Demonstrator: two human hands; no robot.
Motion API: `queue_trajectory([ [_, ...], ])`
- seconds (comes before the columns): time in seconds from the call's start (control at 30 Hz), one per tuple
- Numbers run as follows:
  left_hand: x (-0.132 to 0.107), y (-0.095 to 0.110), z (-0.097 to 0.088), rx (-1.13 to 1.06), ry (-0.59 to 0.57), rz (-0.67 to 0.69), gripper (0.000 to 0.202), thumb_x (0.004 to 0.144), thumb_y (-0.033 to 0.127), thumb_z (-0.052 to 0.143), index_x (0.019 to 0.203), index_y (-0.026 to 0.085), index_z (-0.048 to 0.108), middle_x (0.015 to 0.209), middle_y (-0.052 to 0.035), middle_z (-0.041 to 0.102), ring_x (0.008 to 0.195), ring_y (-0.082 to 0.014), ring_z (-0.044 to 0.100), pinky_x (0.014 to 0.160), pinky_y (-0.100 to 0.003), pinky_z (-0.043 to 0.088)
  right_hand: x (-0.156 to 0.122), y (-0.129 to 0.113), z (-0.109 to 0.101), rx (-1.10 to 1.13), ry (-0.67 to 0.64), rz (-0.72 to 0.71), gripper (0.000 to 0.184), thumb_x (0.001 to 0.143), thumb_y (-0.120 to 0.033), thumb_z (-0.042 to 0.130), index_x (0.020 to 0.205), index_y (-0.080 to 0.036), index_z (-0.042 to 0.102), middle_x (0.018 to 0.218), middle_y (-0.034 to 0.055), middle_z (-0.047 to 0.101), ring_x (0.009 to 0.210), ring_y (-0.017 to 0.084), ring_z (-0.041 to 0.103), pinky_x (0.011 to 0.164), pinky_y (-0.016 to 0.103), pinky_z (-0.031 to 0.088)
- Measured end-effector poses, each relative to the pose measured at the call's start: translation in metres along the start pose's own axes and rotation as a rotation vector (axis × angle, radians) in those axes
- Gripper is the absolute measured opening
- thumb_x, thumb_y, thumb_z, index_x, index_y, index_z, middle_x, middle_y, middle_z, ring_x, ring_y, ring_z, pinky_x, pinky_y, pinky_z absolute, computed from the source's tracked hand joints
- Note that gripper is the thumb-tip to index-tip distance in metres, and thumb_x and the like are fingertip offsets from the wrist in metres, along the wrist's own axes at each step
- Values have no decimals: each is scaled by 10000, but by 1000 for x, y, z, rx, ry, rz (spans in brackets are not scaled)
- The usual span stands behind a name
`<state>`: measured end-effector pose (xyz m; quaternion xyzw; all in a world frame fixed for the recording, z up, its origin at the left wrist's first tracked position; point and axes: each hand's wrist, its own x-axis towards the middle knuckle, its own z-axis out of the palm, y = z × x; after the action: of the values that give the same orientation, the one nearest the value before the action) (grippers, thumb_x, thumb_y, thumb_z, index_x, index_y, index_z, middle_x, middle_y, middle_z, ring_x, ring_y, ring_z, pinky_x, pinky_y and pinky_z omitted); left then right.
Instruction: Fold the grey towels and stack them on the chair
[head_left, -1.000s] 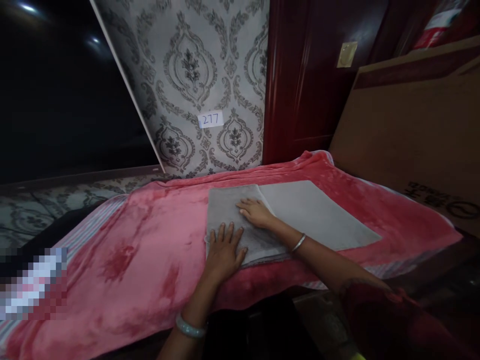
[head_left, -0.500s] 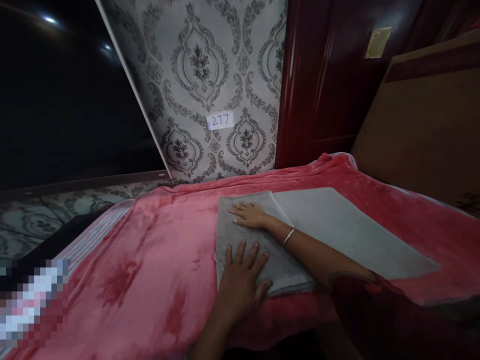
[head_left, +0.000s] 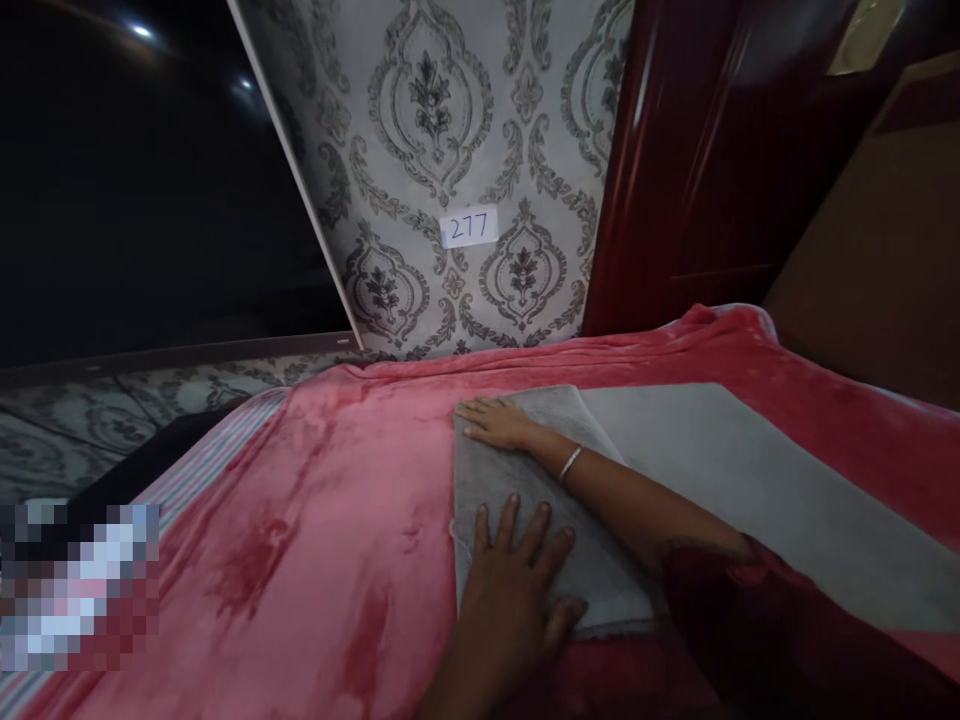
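Observation:
A grey towel (head_left: 720, 470) lies on a pink plush blanket (head_left: 315, 520), its left part folded over into a thicker layer (head_left: 517, 480). My left hand (head_left: 517, 590) lies flat with fingers spread on the near left corner of the folded part. My right hand (head_left: 499, 422), with a silver bangle on the wrist, rests flat on the far left corner of the fold, fingers stretched toward the towel's left edge. Neither hand holds anything.
The blanket covers a bed or table that ends at patterned grey wallpaper with a small label "277" (head_left: 469, 228). A dark red wooden door (head_left: 697, 170) stands at the right, a brown board (head_left: 885, 250) beside it. A striped cloth edge (head_left: 187, 460) shows at left.
The view has shifted closer and to the left. My right hand has slid further toward the far left corner of the fold; my left hand stays pressed on the near corner.

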<state>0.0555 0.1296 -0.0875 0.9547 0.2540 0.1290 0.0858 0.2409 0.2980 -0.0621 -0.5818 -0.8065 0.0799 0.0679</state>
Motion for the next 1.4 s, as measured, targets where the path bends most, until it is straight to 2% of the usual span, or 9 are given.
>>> queue_trajectory([
  [0.2,-3,5,0,-26,48,6,625,927,584,476,1509,398,350,1599,-12,333,1490,-396,195,1139,-761,178,0,3,10,19,13,17,622,996,-577,276,1563,-323,286,1632,27,250,1506,277,196,1188,581,161],
  [0.4,-11,13,4,56,144,41,580,942,605,427,1470,366,425,1561,-19,404,1451,-389,283,1105,-704,284,0,8,22,-11,61,8,602,980,-533,312,1547,-331,330,1604,28,313,1488,289,250,1177,592,205],
  [0.57,-21,13,6,186,275,89,422,966,482,461,1299,259,593,1318,-65,608,1270,-296,494,1026,-484,417,-12,7,28,-27,58,68,627,970,-571,263,1547,-337,336,1607,33,304,1487,321,241,1152,635,236],
  [0.67,-22,13,6,206,308,134,288,952,400,501,1075,200,668,1038,-76,665,1047,-240,588,838,-382,462,-45,4,34,-26,54,39,645,955,-602,270,1536,-338,366,1609,44,299,1483,332,245,1150,624,255],
  [0.8,-18,12,10,245,355,147,221,917,334,524,855,170,659,842,-69,637,855,-220,597,716,-364,439,-108,2,51,-53,97,-63,636,936,-625,321,1524,-388,370,1618,30,273,1489,332,223,1149,630,245],
  [0.93,-15,5,18,244,395,159,188,882,292,538,801,167,654,769,-77,625,807,-221,593,699,-366,443,-168,-11,64,-28,77,-122,575,959,-596,303,1509,-441,369,1618,1,273,1501,289,192,1161,604,241],
  [1.07,-18,0,18,226,427,144,182,894,238,506,803,173,650,748,-81,615,823,-214,586,744,-361,452,-215,-45,62,9,47,-99,572,983,-550,325,1535,-398,331,1607,13,306,1499,264,216,1179,570,236],
  [1.23,-16,2,9,200,415,57,224,927,187,449,805,180,636,767,-75,624,811,-208,578,763,-346,438,-256,-89,58,7,149,-25,630,979,-476,435,1566,-306,282,1614,42,291,1514,253,169,1204,556,176],
  [1.4,-18,6,-4,118,442,-70,248,930,196,424,811,193,641,834,-79,660,864,-218,594,831,-357,455,-291,-111,56,101,200,20,615,975,-416,475,1554,-277,322,1600,46,328,1507,237,201,1215,527,168],
])
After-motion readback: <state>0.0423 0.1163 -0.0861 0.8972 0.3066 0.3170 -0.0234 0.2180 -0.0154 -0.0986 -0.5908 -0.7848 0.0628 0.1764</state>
